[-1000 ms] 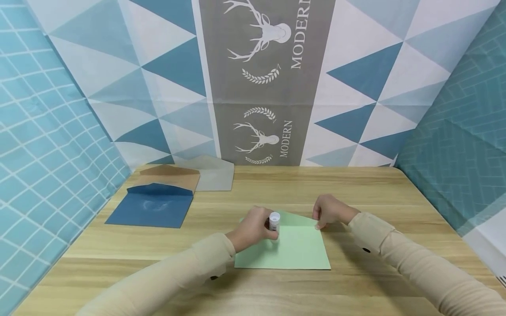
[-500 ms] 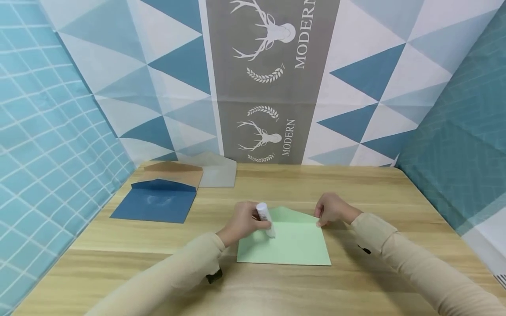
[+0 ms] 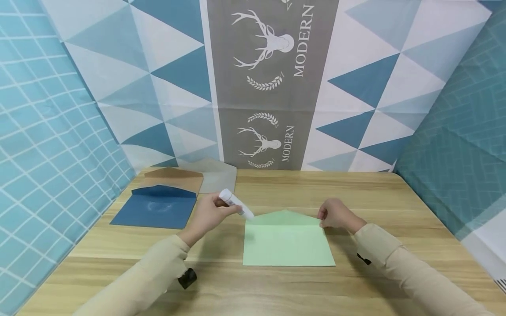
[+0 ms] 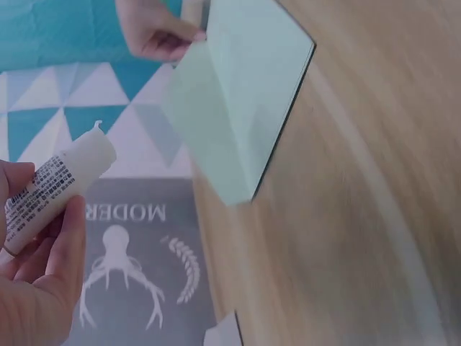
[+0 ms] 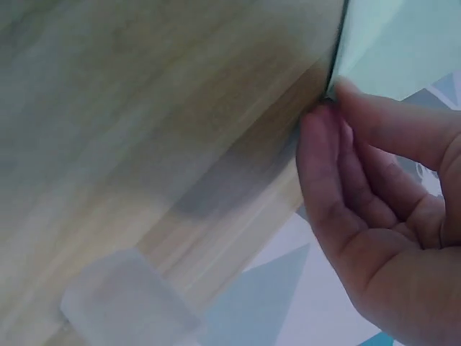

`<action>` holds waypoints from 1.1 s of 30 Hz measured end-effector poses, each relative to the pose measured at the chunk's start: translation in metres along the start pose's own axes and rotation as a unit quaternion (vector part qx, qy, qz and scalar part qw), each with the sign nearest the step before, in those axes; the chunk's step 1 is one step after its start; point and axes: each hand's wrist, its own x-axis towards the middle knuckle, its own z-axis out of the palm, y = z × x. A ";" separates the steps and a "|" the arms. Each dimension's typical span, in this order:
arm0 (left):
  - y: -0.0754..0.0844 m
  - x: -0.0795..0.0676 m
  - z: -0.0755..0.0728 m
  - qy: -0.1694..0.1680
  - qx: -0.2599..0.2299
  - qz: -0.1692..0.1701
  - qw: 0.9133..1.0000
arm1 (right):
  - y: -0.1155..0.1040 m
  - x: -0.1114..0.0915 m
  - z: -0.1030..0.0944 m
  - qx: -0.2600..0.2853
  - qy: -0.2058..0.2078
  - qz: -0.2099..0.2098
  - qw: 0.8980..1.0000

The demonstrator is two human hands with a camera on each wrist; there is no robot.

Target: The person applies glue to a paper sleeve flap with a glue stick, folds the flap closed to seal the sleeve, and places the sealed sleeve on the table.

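Left hand (image 3: pixel 207 216) grips the tube (image 3: pixel 232 200), right hand (image 3: pixel 337 214) pinches the envelope (image 3: pixel 288 246) between them. Seemingly gluing; next may need flap (image 3: pixel 286 217) folding.

– what's the tube (image 3: pixel 238 205) in the left hand (image 3: pixel 208 216) made of?
– smooth plastic by its look, printed on the side.
– and the green envelope (image 3: pixel 288 246) at the right hand (image 3: pixel 338 215)?
– smooth matt paper, like the blue envelope (image 3: pixel 152 213) left of the left hand.
– the table (image 3: pixel 272 287) beneath the 2 hands?
– wood-grained, with a soft sheen.

Bright head view, soft shadows on tabletop (image 3: pixel 284 289), dimmer, hazy wrist views
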 end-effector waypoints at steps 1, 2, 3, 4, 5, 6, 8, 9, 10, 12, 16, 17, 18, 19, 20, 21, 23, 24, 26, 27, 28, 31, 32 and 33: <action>-0.001 0.000 -0.004 0.000 0.001 -0.002 1.000 | -0.001 -0.001 -0.001 -0.003 -0.001 0.002 1.000; -0.002 0.000 -0.006 0.001 0.003 -0.003 1.000 | -0.003 -0.001 -0.002 -0.005 0.000 0.002 1.000; -0.003 0.001 -0.008 0.002 0.003 -0.005 1.000 | -0.005 0.000 -0.003 -0.004 -0.001 0.004 1.000; -0.005 0.001 -0.010 0.004 0.006 -0.006 1.000 | -0.007 0.001 -0.004 -0.004 -0.003 0.001 1.000; -0.007 0.000 -0.011 0.003 0.010 -0.007 1.000 | -0.011 0.003 -0.005 -0.005 -0.006 -0.005 1.000; -0.010 0.000 -0.012 0.001 0.010 -0.005 1.000 | -0.015 0.005 -0.006 -0.005 -0.007 -0.014 1.000; -0.014 -0.002 -0.013 -0.001 0.013 0.000 1.000 | -0.026 0.010 -0.008 -0.007 -0.008 -0.037 0.999; -0.016 -0.002 -0.014 0.000 0.013 0.005 1.000 | -0.032 0.013 -0.008 -0.007 -0.011 -0.050 0.999; -0.018 -0.003 -0.015 0.001 0.012 0.010 1.000 | -0.039 0.016 -0.007 -0.009 -0.012 -0.067 0.998; -0.020 -0.005 -0.018 0.008 0.015 0.021 1.000 | -0.051 0.021 -0.005 -0.006 -0.014 -0.096 0.995; -0.022 -0.008 -0.030 0.025 0.018 0.034 0.999 | -0.071 0.027 0.000 0.000 -0.010 -0.134 0.991; -0.022 -0.008 -0.033 0.028 0.021 0.036 0.999 | -0.074 0.027 0.001 0.001 -0.005 -0.137 0.991; -0.022 -0.008 -0.036 0.030 0.022 0.035 0.999 | -0.076 0.027 0.002 -0.001 0.000 -0.139 0.990; -0.022 -0.009 -0.039 0.031 0.023 0.034 0.999 | -0.077 0.026 0.003 -0.004 0.006 -0.143 0.990; -0.023 -0.009 -0.041 0.033 0.025 0.032 0.999 | -0.077 0.026 0.005 -0.008 0.012 -0.150 0.989; -0.024 -0.009 -0.042 0.034 0.026 0.032 0.999 | -0.077 0.025 0.006 -0.012 0.019 -0.158 0.987; -0.025 -0.010 -0.045 0.035 0.025 0.031 0.999 | -0.076 0.023 0.008 -0.014 0.028 -0.175 0.984; -0.026 -0.010 -0.045 0.035 0.023 0.029 0.999 | -0.075 0.022 0.010 -0.016 0.031 -0.186 0.982; -0.027 -0.011 -0.046 0.034 0.023 0.030 0.999 | -0.074 0.019 0.012 -0.014 0.030 -0.205 0.978; -0.027 -0.011 -0.045 0.033 0.026 0.030 0.999 | -0.074 0.016 0.013 -0.011 0.025 -0.212 0.977; -0.028 -0.011 -0.045 0.032 0.029 0.031 0.999 | -0.074 0.014 0.014 -0.011 0.018 -0.223 0.975; -0.029 -0.010 -0.043 0.026 0.037 0.032 0.998 | -0.073 0.006 0.019 -0.008 -0.019 -0.243 0.970; -0.030 -0.010 -0.042 0.024 0.039 0.032 0.998 | -0.073 0.003 0.021 -0.008 -0.034 -0.245 0.969; -0.030 -0.010 -0.041 0.022 0.041 0.034 0.998 | -0.072 0.002 0.022 -0.010 -0.050 -0.248 0.968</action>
